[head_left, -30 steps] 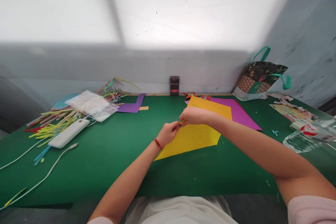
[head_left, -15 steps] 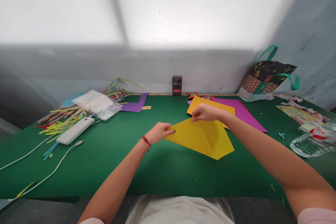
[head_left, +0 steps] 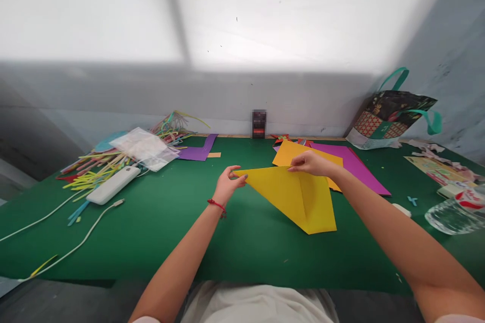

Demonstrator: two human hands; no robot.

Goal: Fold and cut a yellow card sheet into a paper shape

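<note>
A yellow paper sheet [head_left: 299, 197], bent over on itself, is held above the green table [head_left: 170, 227]. My left hand [head_left: 227, 184], with a red string on the wrist, pinches the sheet's left corner. My right hand [head_left: 310, 162] pinches its upper edge farther right. Behind it lie an orange-yellow sheet [head_left: 291, 154] and a magenta sheet [head_left: 352, 161], flat on the table.
At the left lie a heap of coloured strips [head_left: 94, 171], a clear plastic bag [head_left: 142, 147], a white power bank [head_left: 113, 184] with cables and a purple paper piece [head_left: 199, 150]. A patterned bag [head_left: 390, 113] stands at the back right; a plastic bottle [head_left: 450, 212] lies at the right edge.
The yellow sheet went from flat under my two close hands to lifted and folded over. My hands moved apart, the left to its left corner, the right to its top edge.
</note>
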